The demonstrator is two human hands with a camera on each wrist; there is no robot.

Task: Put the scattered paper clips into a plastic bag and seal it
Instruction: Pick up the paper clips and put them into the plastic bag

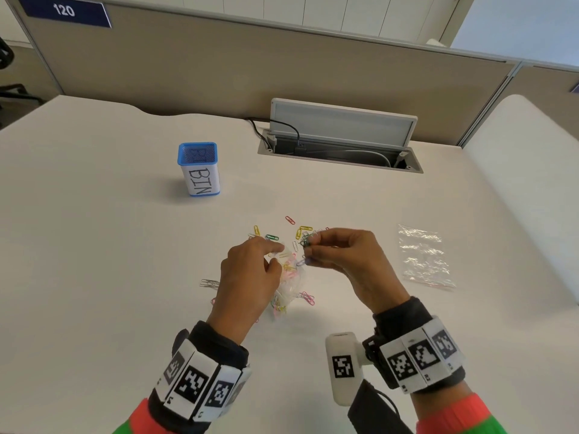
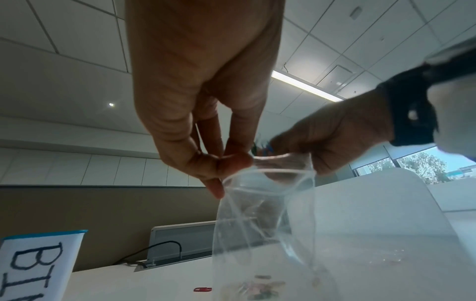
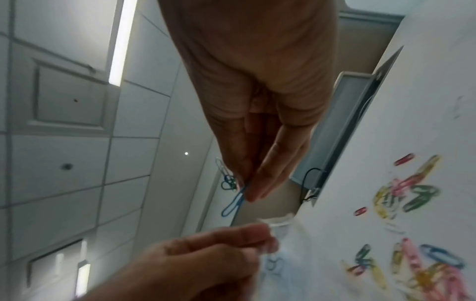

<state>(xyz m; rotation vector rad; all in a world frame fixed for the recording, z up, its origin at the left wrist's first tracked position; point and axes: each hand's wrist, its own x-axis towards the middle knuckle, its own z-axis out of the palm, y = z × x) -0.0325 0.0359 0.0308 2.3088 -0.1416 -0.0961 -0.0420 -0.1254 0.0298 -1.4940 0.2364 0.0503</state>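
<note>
My left hand [image 1: 272, 252] pinches the rim of a clear plastic bag [image 1: 289, 289] and holds its mouth open [image 2: 268, 179] just above the table; a few coloured clips lie at its bottom [image 2: 260, 289]. My right hand [image 1: 308, 250] hovers beside the bag's mouth, pinching a small bunch of paper clips [image 1: 305, 239], with one blue clip [image 3: 235, 201] dangling from the fingertips [image 3: 260, 189]. Loose coloured paper clips [image 1: 272, 237] lie scattered on the white table [image 1: 109, 261] behind and around both hands.
A second clear bag [image 1: 424, 256] lies flat to the right. A blue-rimmed container labelled BIN [image 1: 199, 169] stands at the back left. An open cable hatch [image 1: 340, 142] with a raised lid sits at the table's rear, before a beige partition.
</note>
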